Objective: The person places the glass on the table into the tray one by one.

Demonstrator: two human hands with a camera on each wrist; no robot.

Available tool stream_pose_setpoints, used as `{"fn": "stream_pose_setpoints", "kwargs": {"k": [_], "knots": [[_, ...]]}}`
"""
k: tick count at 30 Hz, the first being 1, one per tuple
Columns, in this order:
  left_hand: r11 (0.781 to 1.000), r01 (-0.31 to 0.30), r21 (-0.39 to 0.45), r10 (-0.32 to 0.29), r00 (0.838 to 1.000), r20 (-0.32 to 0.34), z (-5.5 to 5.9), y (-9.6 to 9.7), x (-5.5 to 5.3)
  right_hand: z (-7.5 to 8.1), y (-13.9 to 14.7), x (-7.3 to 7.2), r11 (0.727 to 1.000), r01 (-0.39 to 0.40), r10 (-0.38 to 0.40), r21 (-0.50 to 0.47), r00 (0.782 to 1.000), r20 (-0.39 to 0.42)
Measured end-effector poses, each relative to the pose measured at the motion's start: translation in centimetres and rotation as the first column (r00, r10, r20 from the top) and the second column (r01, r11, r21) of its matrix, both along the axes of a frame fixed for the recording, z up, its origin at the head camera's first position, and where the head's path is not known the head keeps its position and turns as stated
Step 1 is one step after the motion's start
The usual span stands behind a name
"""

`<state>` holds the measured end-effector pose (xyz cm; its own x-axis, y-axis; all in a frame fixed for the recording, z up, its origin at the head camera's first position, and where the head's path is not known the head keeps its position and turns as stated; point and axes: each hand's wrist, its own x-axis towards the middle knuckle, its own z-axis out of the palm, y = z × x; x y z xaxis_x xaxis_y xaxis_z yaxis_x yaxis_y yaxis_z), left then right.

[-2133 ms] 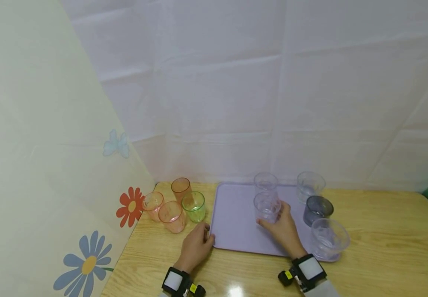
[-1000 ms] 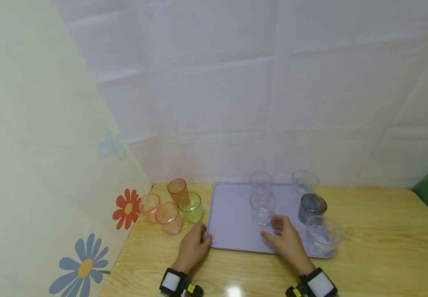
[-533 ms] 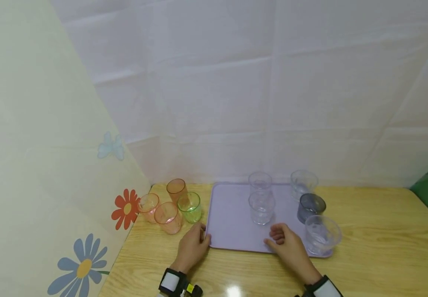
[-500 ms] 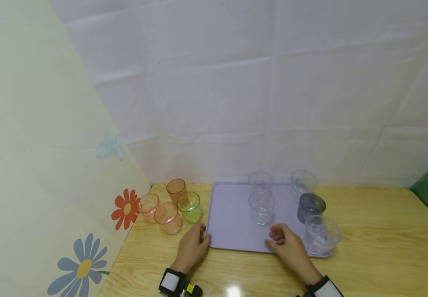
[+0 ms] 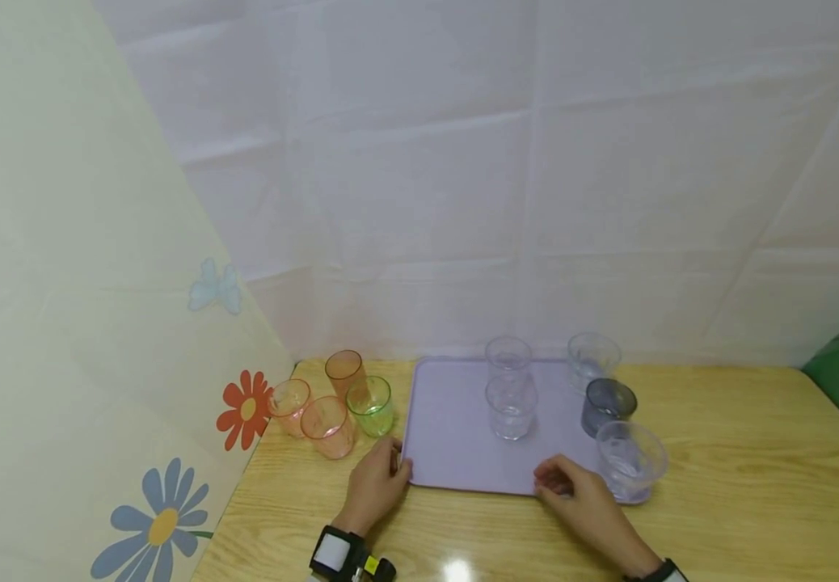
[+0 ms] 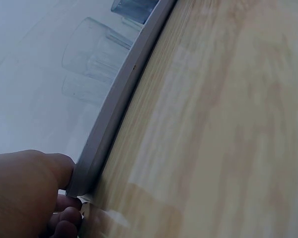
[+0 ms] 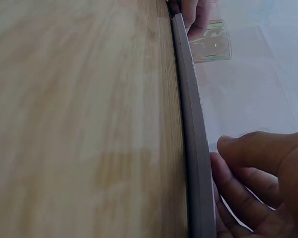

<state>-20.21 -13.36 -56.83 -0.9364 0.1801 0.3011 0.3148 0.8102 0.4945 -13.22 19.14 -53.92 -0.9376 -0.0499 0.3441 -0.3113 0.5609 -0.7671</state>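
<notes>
A lilac tray (image 5: pixel 456 436) lies on the wooden table. My left hand (image 5: pixel 376 485) grips its front left corner; in the left wrist view the thumb presses the edge and the curled fingers are partly hidden. Over the tray's front edge, my right hand (image 5: pixel 579 501) has loosely bent fingers with nothing between them; the right wrist view has its fingertips right at the rim. Two clear glasses, a front one (image 5: pixel 512 408) and a rear one (image 5: pixel 508 356), stand upright in line mid-tray. Along its right side are a smoky dark glass (image 5: pixel 609 408), a clear wide cup (image 5: pixel 630 461) and another clear cup (image 5: pixel 594 360).
Left of the tray stand several coloured tumblers: an amber one (image 5: pixel 345 372), a green one (image 5: pixel 370 408) and two pinkish-orange ones, one of them in front (image 5: pixel 328 428). A white cloth (image 5: pixel 419 202) hangs behind the table; a flowered sheet (image 5: pixel 85 323) borders its left.
My right hand has let go of the front clear glass, leaving it on the tray, and drawn back to the tray's front edge. My left hand stays at the corner.
</notes>
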Motion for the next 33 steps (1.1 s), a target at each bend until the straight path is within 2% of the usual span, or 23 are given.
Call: {"fn": "stream_pose_setpoints", "kwargs": {"k": [7,16,26,33], "knots": [[1.000,-0.001,-0.013,0.001,1.000,0.005,0.0,0.0,0.0,-0.3,1.3,1.2,0.997,-0.066,0.064,-0.033,0.996,-0.069],[1.000,-0.005,-0.018,0.005,1.000,-0.011,0.0,0.0,0.1,-0.4,2.3,2.0,0.997,-0.055,0.049,-0.049,0.993,-0.108],[1.000,-0.006,-0.004,0.005,0.999,-0.041,0.0,-0.1,0.0,-0.2,3.2,2.9,0.996,-0.064,0.061,-0.062,0.997,-0.053],[1.000,-0.007,-0.008,0.007,0.999,-0.036,-0.2,-0.1,0.0,-0.4,4.4,3.5,1.000,0.002,-0.002,0.000,0.999,0.037]]}}
